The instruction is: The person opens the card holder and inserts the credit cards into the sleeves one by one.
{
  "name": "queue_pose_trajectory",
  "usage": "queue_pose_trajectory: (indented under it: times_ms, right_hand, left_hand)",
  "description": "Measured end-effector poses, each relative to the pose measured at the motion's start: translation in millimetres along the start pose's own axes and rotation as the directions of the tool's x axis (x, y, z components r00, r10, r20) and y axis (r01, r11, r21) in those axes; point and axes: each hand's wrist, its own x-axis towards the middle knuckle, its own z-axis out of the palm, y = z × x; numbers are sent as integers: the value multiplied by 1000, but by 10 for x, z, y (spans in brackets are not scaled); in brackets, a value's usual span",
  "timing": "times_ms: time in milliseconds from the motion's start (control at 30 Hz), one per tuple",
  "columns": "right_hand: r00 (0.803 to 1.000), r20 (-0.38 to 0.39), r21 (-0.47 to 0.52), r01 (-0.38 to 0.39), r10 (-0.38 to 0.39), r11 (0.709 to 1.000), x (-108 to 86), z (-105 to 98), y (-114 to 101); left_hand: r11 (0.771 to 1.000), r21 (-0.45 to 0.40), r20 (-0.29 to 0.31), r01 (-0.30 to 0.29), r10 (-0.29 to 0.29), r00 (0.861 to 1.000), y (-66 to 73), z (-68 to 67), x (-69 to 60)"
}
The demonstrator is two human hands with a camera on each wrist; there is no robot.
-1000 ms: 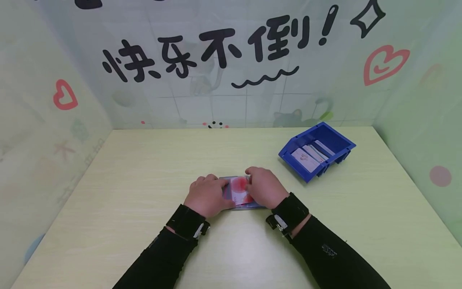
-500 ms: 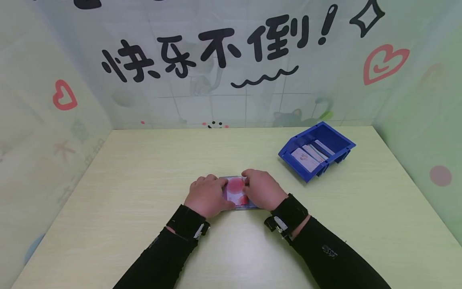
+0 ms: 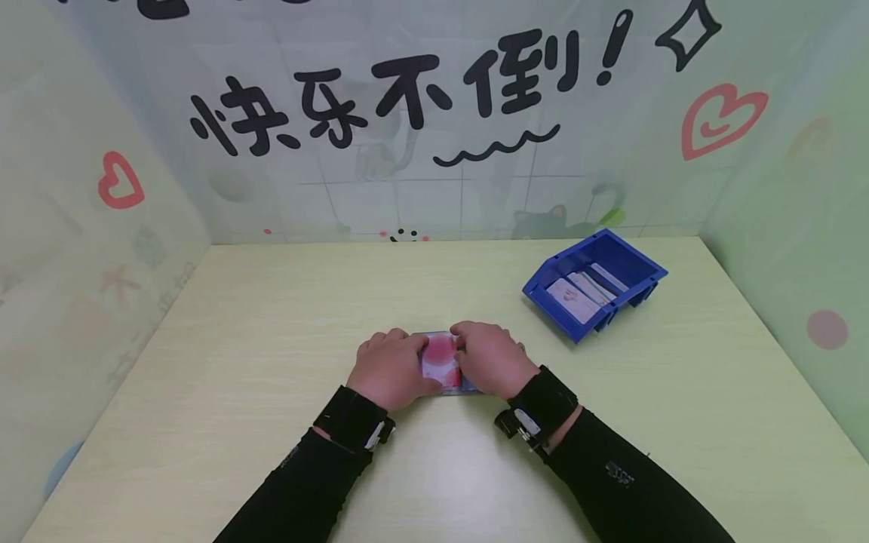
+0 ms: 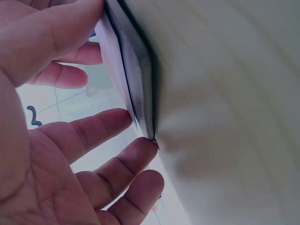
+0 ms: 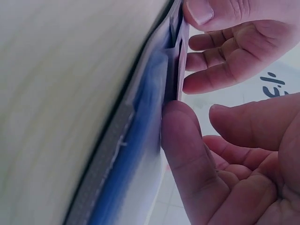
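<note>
A flat card holder (image 3: 468,387) lies at the table's middle with a pink and white card (image 3: 440,363) over its left part. My left hand (image 3: 390,369) grips the holder's left side, its thumb at the near edge. In the left wrist view, fingertips of my left hand (image 4: 51,173) touch the side of the holder (image 4: 137,70). On the right, my right hand (image 3: 494,358) has a fingertip against the card's right edge. The right wrist view shows my right hand (image 5: 248,187) with one fingertip touching the blue-lined holder (image 5: 119,173) and another finger held apart.
A blue bin (image 3: 627,260) with several cards (image 3: 573,299) inside stands at the table's back right. Printed walls rise behind the table (image 3: 305,302) and on both sides.
My right hand has moved left and slightly nearer, and the pink and white card has shifted left towards my left hand. My left hand has stayed in place.
</note>
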Motion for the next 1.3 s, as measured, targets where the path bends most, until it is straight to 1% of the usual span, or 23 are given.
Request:
queue_pose_trajectory:
  times_ms: [200, 367, 533, 700, 800, 933, 1000, 1100, 1167, 1233, 1300]
  right_hand:
    - [1000, 9, -3, 28, -28, 1000, -5, 2, -10]
    - [999, 20, 26, 48, -48, 999, -21, 2, -24]
    - [998, 31, 16, 55, -55, 998, -25, -4, -36]
    - [998, 44, -1, 42, -41, 999, -25, -67, -27]
    - [999, 17, -8, 29, -29, 1000, -19, -156, 19]
    - [999, -33, -6, 11, -11, 1000, -14, -333, 122]
    - [998, -61, 9, -5, 6, 1000, -12, -442, 202]
    - [992, -124, 15, -21, 23, 1000, 1, -616, 373]
    - [986, -164, -3, -42, 41, 999, 19, -733, 504]
    - [981, -190, -51, -60, 50, 997, 38, -840, 633]
    - [978, -194, -93, -92, 72, 991, 60, -936, 754]
  left_hand:
    - [1000, 6, -2, -2, 2, 1000, -1, -3, -1]
    - [1000, 23, -13, -9, 9, 1000, -6, -3, -5]
    - [1000, 21, -14, -6, 6, 1000, -11, -3, -9]
    - [1000, 7, -2, 3, -3, 1000, -13, -2, -13]
    - [1000, 8, 0, 7, -7, 1000, -9, -3, -8]
    - [1000, -7, -5, 15, -15, 1000, -3, -8, -5]
    - [1000, -18, -9, 16, -16, 1000, 2, -13, -8]
    - [1000, -29, -20, 8, -9, 1000, 9, -23, -16]
    - [999, -32, -27, 0, -1, 1000, 13, -26, -21]
    - [999, -39, -31, -7, 6, 1000, 16, -28, -27]
    - [999, -45, -32, -10, 8, 999, 17, -26, -30]
